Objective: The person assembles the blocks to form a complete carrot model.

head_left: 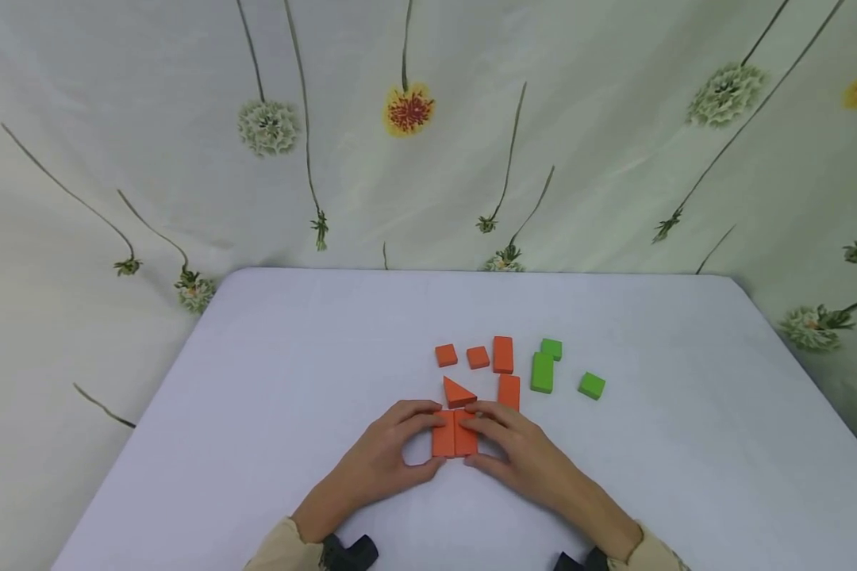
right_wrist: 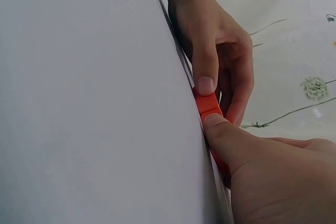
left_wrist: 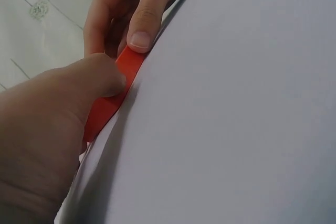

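Two orange rectangular blocks lie side by side on the table, long edges touching. My left hand (head_left: 384, 452) pinches the left orange block (head_left: 442, 438) between the thumb at its near end and fingers at its far end. In the same way, my right hand (head_left: 524, 456) pinches the right orange block (head_left: 466, 442). Just beyond them lies an orange triangular block (head_left: 458, 393). In the left wrist view, the left thumb (left_wrist: 107, 77) presses an orange block's near side. The right wrist view shows the right thumb (right_wrist: 223, 135) against the orange pair; the far fingertips are mostly hidden there.
Behind the hands lie two small orange blocks (head_left: 446, 355) and two upright-lying orange rectangles (head_left: 503, 354). Farther right are a green rectangular block (head_left: 542, 373) and two small green blocks (head_left: 592, 385). The white table (head_left: 293, 341) meets a flower-patterned cloth (head_left: 578, 159) at its back edge.
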`<state>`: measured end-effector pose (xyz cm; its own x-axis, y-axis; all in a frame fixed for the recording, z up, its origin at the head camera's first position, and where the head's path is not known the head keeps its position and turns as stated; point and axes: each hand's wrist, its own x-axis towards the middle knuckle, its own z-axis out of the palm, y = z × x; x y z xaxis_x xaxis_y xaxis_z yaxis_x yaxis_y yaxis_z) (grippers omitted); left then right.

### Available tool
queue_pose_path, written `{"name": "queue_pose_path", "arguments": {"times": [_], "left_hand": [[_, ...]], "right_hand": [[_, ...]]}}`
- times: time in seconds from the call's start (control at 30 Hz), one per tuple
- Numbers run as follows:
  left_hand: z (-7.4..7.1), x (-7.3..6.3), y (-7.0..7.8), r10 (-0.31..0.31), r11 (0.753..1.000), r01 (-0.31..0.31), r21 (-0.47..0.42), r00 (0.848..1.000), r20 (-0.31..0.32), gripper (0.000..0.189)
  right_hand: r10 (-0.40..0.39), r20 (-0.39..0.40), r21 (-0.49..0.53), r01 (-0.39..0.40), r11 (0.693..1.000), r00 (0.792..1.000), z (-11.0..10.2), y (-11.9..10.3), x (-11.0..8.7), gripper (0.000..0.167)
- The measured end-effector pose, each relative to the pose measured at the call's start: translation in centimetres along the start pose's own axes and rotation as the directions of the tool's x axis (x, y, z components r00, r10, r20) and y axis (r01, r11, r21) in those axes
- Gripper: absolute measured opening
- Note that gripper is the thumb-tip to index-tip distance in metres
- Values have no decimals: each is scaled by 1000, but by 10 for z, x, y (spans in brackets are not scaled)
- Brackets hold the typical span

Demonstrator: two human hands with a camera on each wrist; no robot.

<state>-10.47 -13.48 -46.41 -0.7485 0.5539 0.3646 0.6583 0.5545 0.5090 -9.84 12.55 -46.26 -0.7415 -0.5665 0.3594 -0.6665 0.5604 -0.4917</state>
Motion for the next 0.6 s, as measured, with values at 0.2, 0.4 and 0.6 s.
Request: {"name": "queue_pose_path", "arguments": {"times": [0.2, 0.4, 0.6], "left_hand": [[-9, 1, -7, 24, 999, -25, 29, 999, 26, 49], [-16, 4, -13, 7, 1000, -6, -14, 998, 61, 52], [-15, 2, -21, 3, 999, -1, -43, 999, 49, 55]], "right_hand": [[6, -17, 1, -6, 1000, 1000, 7, -4, 5, 47], [3, -46, -24, -4, 1000, 999, 8, -8, 11, 45], [-9, -42, -28, 8, 1000, 999, 6, -9, 16, 46]]}}
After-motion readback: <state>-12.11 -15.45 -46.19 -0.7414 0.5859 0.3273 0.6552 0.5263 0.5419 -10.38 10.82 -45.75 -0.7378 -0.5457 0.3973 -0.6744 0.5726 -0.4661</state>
